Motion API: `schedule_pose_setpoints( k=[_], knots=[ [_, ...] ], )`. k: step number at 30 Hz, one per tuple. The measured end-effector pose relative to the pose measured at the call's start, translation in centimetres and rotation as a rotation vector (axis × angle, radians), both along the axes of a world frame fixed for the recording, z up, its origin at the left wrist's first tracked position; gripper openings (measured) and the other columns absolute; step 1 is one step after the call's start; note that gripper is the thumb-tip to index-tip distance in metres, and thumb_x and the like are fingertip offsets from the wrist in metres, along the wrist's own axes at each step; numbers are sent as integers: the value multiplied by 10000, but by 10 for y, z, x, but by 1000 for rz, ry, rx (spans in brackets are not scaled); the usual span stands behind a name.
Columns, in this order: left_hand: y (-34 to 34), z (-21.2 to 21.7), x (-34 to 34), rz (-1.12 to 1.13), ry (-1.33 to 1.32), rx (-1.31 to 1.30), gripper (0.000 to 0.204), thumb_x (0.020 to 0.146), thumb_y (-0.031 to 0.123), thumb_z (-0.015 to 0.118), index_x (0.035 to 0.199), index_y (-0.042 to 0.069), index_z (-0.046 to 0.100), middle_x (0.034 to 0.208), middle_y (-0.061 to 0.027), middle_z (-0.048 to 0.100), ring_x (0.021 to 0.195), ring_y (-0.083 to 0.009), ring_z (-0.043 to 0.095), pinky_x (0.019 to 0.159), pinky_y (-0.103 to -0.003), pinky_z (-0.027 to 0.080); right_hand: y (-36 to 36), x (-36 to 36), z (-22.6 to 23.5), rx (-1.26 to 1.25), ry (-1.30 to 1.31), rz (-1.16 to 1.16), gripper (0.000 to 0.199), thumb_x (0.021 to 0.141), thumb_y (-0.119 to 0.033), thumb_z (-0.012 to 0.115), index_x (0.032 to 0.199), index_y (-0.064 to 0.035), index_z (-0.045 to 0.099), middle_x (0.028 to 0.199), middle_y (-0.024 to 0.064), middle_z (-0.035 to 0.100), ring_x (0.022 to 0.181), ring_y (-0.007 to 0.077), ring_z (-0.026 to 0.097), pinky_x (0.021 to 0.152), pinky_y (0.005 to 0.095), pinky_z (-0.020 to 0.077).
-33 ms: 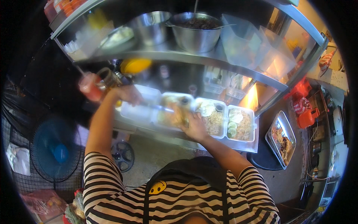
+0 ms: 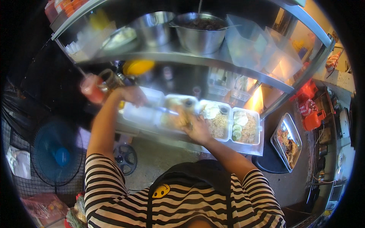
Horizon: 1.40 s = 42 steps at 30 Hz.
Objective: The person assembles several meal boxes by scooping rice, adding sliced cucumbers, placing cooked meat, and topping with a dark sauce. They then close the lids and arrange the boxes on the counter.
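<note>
Four white foam takeaway boxes stand open in a row on the metal counter. My left hand, blurred, is closed over the leftmost box. A slim, pale, blade-like utensil runs from it toward the second box; its exact kind is too smeared to tell. My right hand reaches across the third box's edge, fingers bent around an orange-brown piece of food over the second box. Rice and a fried egg lie in the third box. The rightmost box holds rice, egg and cucumber slices.
Overhead, a metal shelf carries a steel pot of dark food and plastic tubs. A red container stands left. A metal tray of food sits right, above a dark stool. A blue fan stands lower left.
</note>
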<state>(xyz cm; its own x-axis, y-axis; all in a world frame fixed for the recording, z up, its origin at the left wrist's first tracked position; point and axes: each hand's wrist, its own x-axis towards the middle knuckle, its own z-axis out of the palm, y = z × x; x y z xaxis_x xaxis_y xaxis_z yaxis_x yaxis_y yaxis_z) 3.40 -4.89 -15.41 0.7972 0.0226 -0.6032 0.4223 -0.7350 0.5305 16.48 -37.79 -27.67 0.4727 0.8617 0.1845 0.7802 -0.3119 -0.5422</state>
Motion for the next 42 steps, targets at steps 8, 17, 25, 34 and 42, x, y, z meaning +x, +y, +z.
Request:
schedule_pose_setpoints(
  k=[8, 17, 25, 34, 42],
  knots=[
    [-6, 9, 49, -239, 79, 195, 315, 825, 194, 698, 1103, 48, 673, 865, -47, 701, 733, -122, 657, 623, -275, 522, 2, -4, 3, -51, 29, -42, 519, 761, -412, 702, 1139, -84, 566, 1060, 132, 636, 1062, 273, 485, 894, 448, 305],
    [0, 19, 6, -232, -240, 349, 374, 771, 217, 693, 1086, 19, 661, 934, -143, 679, 848, -296, 647, 765, -386, 494, 11, -5, -15, 46, -70, -48, 450, 771, -440, 674, 1029, -79, 602, 995, 117, 642, 1060, 275, 495, 878, 452, 325],
    [-94, 16, -76, 526, -576, 140, 408, 863, 192, 644, 1224, 13, 582, 930, -66, 642, 823, -168, 586, 734, -303, 465, -20, -2, 0, 34, -53, 115, 301, 845, -378, 609, 940, -94, 641, 848, 113, 637, 897, 275, 579, 812, 460, 409],
    [-306, -57, 40, 698, -656, -598, 353, 931, 186, 599, 1230, 8, 536, 1006, -48, 624, 816, -99, 568, 704, -231, 472, -133, 38, 2, 392, 744, 358, 561, 960, -479, 473, 1344, -70, 460, 924, 115, 595, 875, 206, 599, 744, 353, 492],
    [-474, -80, 181, 259, -761, -568, 361, 943, 91, 549, 1283, 8, 458, 1064, -64, 598, 922, -119, 568, 791, -248, 472, -281, 115, 25, 647, 1184, 29, 486, 1006, -413, 409, 1328, -52, 365, 1070, 54, 517, 939, 137, 522, 775, 286, 467]
  ],
)
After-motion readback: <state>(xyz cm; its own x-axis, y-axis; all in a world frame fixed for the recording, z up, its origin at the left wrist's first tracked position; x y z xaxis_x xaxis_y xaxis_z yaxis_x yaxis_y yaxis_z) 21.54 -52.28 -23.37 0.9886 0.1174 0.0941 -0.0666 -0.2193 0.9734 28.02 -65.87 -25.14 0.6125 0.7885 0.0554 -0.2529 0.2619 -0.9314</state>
